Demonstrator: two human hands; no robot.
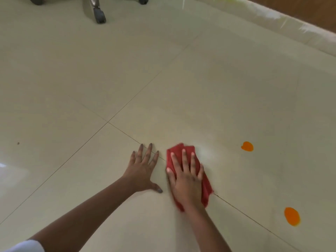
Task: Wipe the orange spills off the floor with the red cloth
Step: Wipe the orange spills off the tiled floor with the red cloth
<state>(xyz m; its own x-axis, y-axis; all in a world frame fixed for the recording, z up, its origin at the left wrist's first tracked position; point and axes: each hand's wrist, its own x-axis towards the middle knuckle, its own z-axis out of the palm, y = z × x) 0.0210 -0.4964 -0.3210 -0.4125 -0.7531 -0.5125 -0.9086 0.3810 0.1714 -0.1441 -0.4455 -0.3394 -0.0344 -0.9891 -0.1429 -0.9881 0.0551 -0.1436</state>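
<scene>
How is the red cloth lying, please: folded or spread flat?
Folded or bunched, not spread: the red cloth shows overlapping layers ahead of the right hand, whose fingers press it to the floor.

Much of the red cloth hides under the right hand — its near edge blurred — wheeled legs cut off above.

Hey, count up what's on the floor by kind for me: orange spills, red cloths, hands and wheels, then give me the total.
Orange spills: 2
Red cloth: 1
Hands: 2, left hand flat on the floor, right hand pressing the cloth
Wheels: 3
Total: 8
</scene>
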